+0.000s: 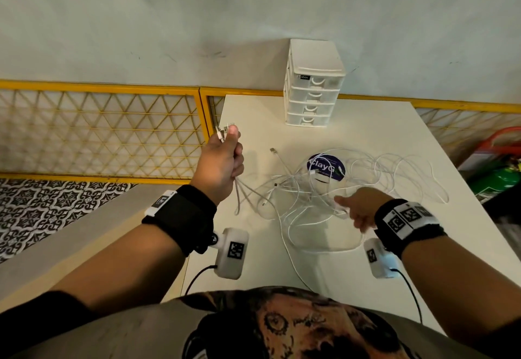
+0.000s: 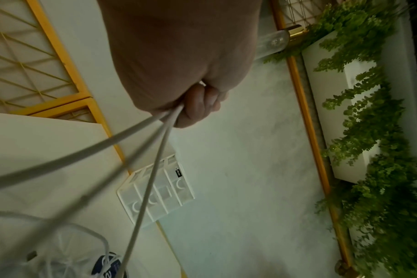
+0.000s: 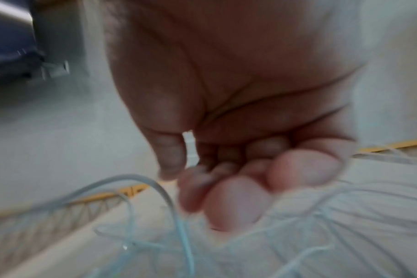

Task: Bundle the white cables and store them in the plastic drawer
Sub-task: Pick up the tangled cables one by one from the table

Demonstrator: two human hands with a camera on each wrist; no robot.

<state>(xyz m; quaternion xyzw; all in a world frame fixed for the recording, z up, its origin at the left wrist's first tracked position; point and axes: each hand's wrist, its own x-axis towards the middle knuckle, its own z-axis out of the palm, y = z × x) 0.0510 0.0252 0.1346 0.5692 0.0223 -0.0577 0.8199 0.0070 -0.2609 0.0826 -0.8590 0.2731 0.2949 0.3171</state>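
Several white cables (image 1: 324,192) lie tangled on the white table (image 1: 366,124). My left hand (image 1: 229,155) is raised at the table's left edge and grips a bunch of cable ends; their connectors (image 1: 224,130) stick out above the thumb. In the left wrist view three strands (image 2: 141,150) run from the fist (image 2: 195,105) down towards the tangle. My right hand (image 1: 355,209) is low over the tangle's near side with its fingers (image 3: 236,203) curled, and strands run into it; that view is blurred. The white plastic drawer unit (image 1: 313,85) stands at the table's far edge, all drawers closed.
A round blue sticker (image 1: 325,167) sits under the cable loops. A yellow lattice fence (image 1: 98,130) runs behind and left of the table. A green cylinder (image 1: 499,181) stands off the right edge. Hanging green plants (image 2: 369,131) show in the left wrist view.
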